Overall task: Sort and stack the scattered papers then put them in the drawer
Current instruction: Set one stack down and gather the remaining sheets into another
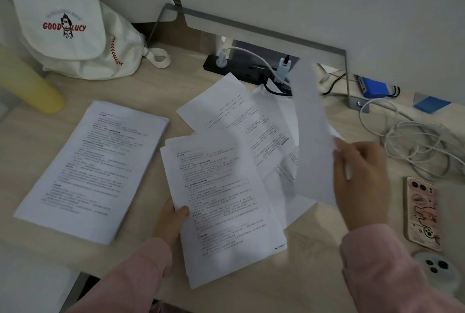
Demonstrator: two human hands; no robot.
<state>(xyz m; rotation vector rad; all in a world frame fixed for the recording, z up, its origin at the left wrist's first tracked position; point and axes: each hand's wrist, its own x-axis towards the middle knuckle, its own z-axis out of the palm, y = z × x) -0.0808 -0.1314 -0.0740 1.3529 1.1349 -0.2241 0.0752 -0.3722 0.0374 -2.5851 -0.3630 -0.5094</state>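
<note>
A neat stack of printed papers (93, 169) lies on the wooden desk (314, 249) at the left. My left hand (172, 219) grips the left edge of a small bundle of printed sheets (224, 209) held over the desk's front. My right hand (359, 182) holds a single blank-sided sheet (312, 131) lifted upright, blurred by motion. More loose sheets (241, 116) lie scattered beneath and behind, overlapping each other. No drawer is in view.
A white canvas backpack (73, 23) and a yellow cylinder (32, 83) stand at the back left. A black power strip (241, 68), white cables (415, 146) and a blue box (375, 87) crowd the back right. A phone (422, 212) and a round white object (437, 270) lie at the right.
</note>
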